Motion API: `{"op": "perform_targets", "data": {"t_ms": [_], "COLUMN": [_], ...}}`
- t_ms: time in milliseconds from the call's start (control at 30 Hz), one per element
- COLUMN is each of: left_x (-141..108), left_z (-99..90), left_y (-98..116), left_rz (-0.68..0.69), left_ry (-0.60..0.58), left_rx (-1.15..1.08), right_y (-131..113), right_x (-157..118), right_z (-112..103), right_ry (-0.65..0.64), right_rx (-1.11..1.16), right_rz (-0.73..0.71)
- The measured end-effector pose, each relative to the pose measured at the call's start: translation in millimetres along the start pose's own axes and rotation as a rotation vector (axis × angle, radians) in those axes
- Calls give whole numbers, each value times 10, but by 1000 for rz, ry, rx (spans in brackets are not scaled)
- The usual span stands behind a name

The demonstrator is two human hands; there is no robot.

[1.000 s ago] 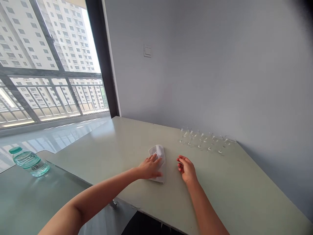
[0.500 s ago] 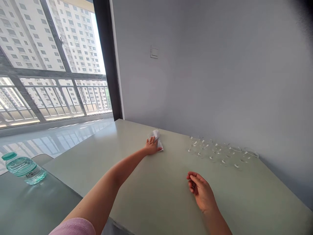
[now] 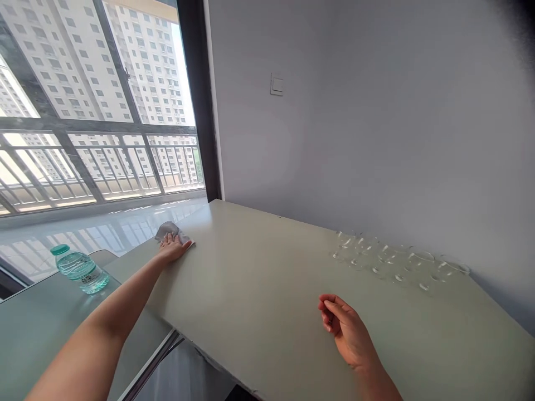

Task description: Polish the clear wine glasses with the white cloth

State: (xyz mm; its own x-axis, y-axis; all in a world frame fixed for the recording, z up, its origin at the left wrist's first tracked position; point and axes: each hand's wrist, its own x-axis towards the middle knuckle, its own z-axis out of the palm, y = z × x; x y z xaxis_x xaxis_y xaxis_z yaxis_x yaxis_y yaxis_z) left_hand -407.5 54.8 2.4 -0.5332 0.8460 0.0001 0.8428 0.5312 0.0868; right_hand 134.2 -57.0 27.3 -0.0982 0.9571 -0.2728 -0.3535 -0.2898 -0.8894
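My left hand lies flat with its fingers spread on a crumpled white-grey cloth, at the left edge of the pale table. Part of the cloth shows beyond the fingertips. On the right of centre, my right hand hovers over the table with its fingers curled and the thumb against the index finger. Nothing shows between those fingers. Several clear stemmed glasses stand in rows beyond it, close to the wall.
A water bottle with a green cap stands on a lower glass-topped table at the left. Behind the pale table rises a grey wall with a switch. Large windows fill the upper left.
My left hand has slid with the cloth from the table's far middle to its left edge. My right hand has hardly moved. The view has turned slightly left.
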Motion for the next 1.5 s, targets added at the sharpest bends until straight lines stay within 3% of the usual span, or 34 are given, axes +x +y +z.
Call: {"op": "perform_targets", "data": {"t_ms": [100, 200, 267, 400, 533, 567, 633, 733, 800, 867, 967, 1067, 1167, 1233, 1333, 1500], "left_x": [-325, -794, -1163, -1929, -2520, -2619, -2756, -2843, -2852, -2836, -2766, -2641, -2483, -2374, -2226, -2047], "left_z": [51, 60, 52, 69, 167, 190, 206, 122, 16, -84, -163, -165, -136, -110, -65, 6], "left_y": [-112, 87, 343, 990, 1647, 1796, 2055, 2303, 2362, 2356, 2304, 2305, 2439, 2620, 3010, 3809], "left_rz": [35, 169, 336, 823, 1124, 1137, 1024, 755, 711, 739, 772, 789, 827, 901, 973, 720], "left_ry": [7, -7, -33, -102, -222, -268, -294, -143, -44, -37, -120, -176, -169, -163, -250, -496], "left_rx": [23, 35, 25, -90, -369, -490, -764, -1014, -1018, -963, -855, -748, -679, -664, -705, -920], "right_y": [-68, -122, -145, -188, -153, -110, 24, 292, 441, 507, 434, 231, -8, -163, -348, -430], "right_x": [-13, -26, -45, -130, -204, -204, -178, -93, -23, 49, 159, 243, 240, 170, -12, -284], "right_z": [6, 6, 15, 124, 373, 436, 530, 556, 488, 355, 40, -403, -932, -1293, -1799, -2383], "right_ry": [-2, 7, 18, 35, 5, 1, 19, 40, 8, -32, -39, 50, 100, 199, 474, 839], "right_rx": [53, 84, 76, -64, -477, -643, -1008, -1480, -1642, -1679, -1644, -1611, -1684, -1796, -1954, -1998], "right_rz": [-39, -58, -73, -158, -361, -451, -656, -823, -804, -761, -720, -719, -745, -734, -607, -314]}}
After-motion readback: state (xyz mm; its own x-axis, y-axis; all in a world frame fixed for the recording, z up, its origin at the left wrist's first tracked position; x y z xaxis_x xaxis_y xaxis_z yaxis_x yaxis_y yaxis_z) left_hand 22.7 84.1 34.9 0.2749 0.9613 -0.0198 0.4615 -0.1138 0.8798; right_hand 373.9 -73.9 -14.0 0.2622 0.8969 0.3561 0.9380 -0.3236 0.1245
